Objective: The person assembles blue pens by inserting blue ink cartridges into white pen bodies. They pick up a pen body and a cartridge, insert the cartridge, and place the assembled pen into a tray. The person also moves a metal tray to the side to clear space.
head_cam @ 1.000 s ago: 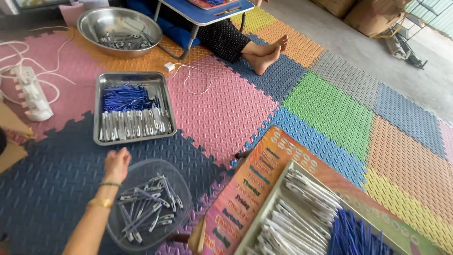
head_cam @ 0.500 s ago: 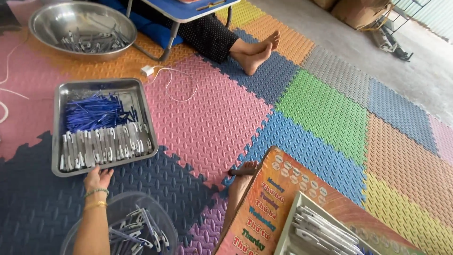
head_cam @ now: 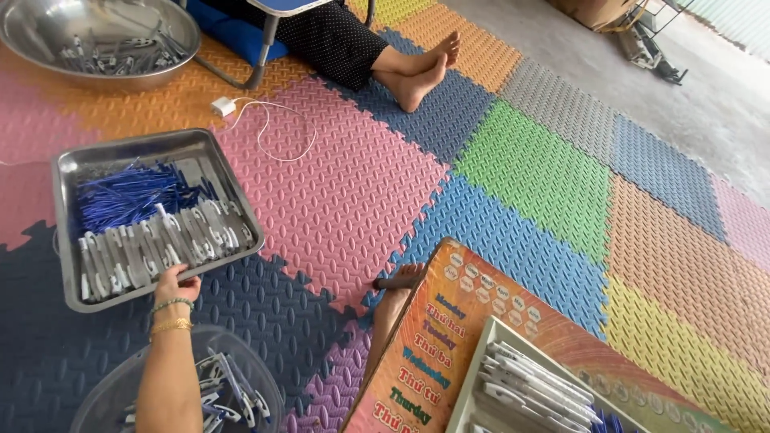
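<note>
My left hand (head_cam: 175,285) rests on the near rim of the square steel tray (head_cam: 152,215), fingers curled over the edge at its six o'clock and pinched on the metal lip. It carries nothing else. My right hand is out of view, so I cannot tell how it stands; the left is the only hand anywhere near the tray.

From my knuckles the tray's load lies straight ahead, toward twelve o'clock. Nearest is a row of grey-white pen barrels (head_cam: 164,248), packed side by side. Each barrel's long axis runs roughly from six to twelve o'clock, leaning a touch toward eleven, while the row itself stretches from nine to three o'clock across the tray. Beyond them, at about eleven o'clock from my hand, sits a loose heap of thin blue refills (head_cam: 128,196), their lengths running mostly from eight to two o'clock.

Under my forearm, at six o'clock from my hand, is a clear plastic bowl (head_cam: 96,401) with more pen parts lying crosswise. At one o'clock, well apart, lies a white charger (head_cam: 223,106) with its cord. A big steel basin (head_cam: 96,40) of parts stands far off at eleven o'clock, and another person's bare feet (head_cam: 421,72) rest on the foam mat (head_cam: 529,168) at one o'clock.
</note>
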